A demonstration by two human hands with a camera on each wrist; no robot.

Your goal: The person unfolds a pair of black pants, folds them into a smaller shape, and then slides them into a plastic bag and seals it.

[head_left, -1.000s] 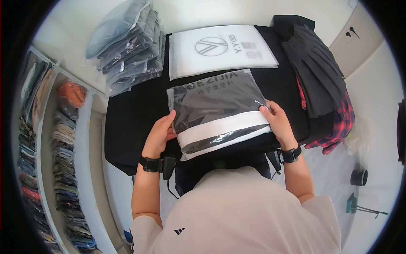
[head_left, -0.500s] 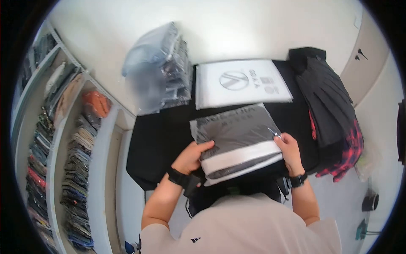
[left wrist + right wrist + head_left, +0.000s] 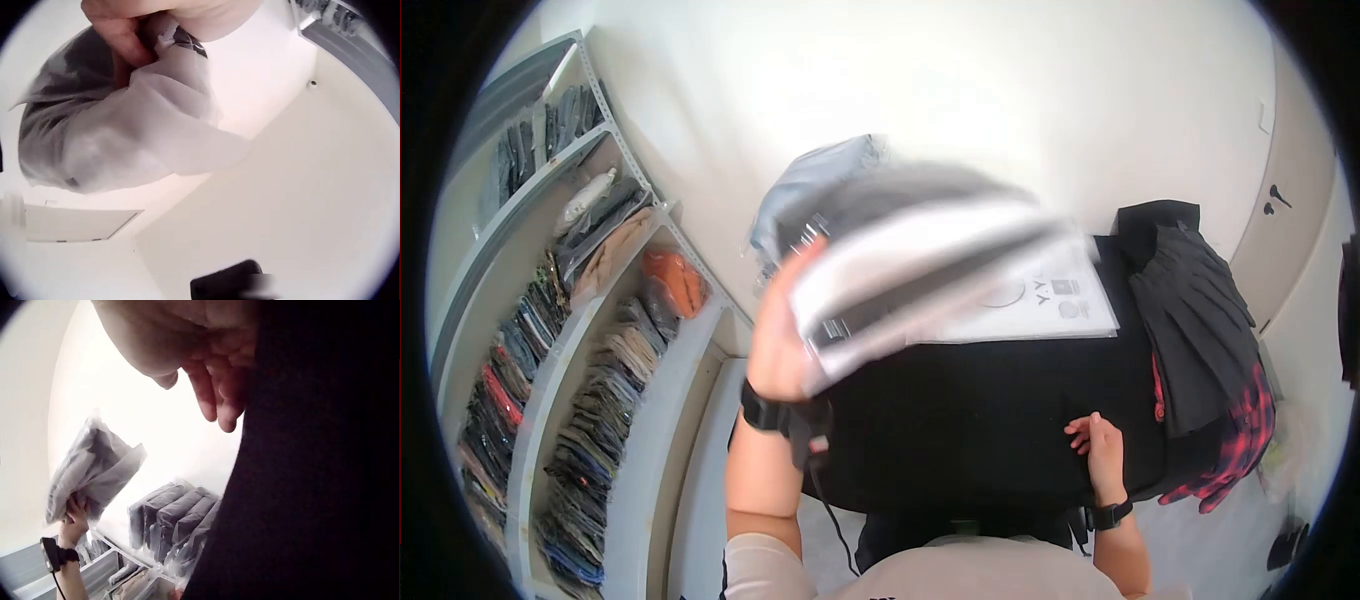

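My left hand (image 3: 778, 335) grips one end of a folded dark-grey garment in a clear plastic bag (image 3: 930, 265), with a white band across it. The bag is raised over the left part of the table and blurred in the head view. In the left wrist view, thumb and fingers clasp the bag's plastic (image 3: 134, 128). My right hand (image 3: 1103, 452) holds nothing, its fingers loosely curled near the table's front right. The right wrist view shows the bag (image 3: 94, 469) held up near a stack of bagged garments (image 3: 175, 515).
Flat white printed bags (image 3: 1065, 310) lie on the black-covered table (image 3: 980, 420), partly behind the raised garment. A dark pleated skirt (image 3: 1195, 330) and red plaid cloth (image 3: 1245, 425) drape over its right side. Shelves of bagged clothes (image 3: 615, 400) stand at left.
The bagged garment has risen from the table's front and swung left in my left hand. My right hand has let go of it and stayed near the front. The head view has shifted upward.
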